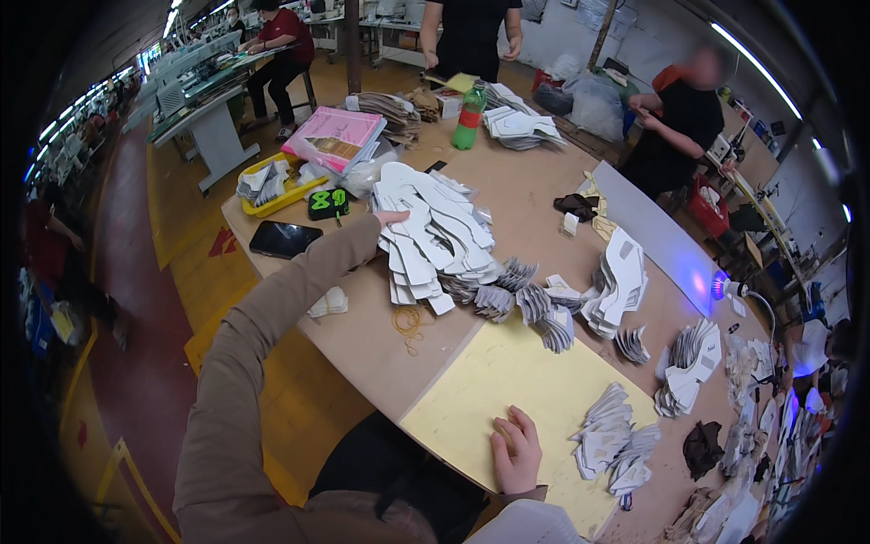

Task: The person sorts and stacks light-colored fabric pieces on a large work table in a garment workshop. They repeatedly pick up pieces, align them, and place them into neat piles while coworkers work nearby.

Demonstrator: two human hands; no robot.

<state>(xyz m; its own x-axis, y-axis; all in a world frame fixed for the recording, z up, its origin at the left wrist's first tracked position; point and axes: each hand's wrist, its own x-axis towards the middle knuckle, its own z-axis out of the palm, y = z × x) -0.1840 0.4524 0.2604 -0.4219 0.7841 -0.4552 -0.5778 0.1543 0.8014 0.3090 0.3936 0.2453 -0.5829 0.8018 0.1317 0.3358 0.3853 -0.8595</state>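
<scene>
My left hand (392,218) reaches far across the table to a spread stack of white cut pieces (435,231), curved like shoe-upper parts. Its thumb lies over the edge of the pieces and the other fingers are hidden beneath, so it grips them. My right hand (517,453) rests on a yellow sheet (489,390) near the table's front edge, fingers loosely bent and apart, with nothing in it. Bundles of small grey-edged pieces (535,299) lie just right of the big stack. More fanned bundles (603,431) sit on the sheet right of my right hand.
Left of the stack are a phone (285,238), a black-and-green case (327,204), a yellow tray (272,186) and a pink book (333,138). A green bottle (468,116) stands at the back. A lit lamp (722,286) is at right. Two people stand beyond the table.
</scene>
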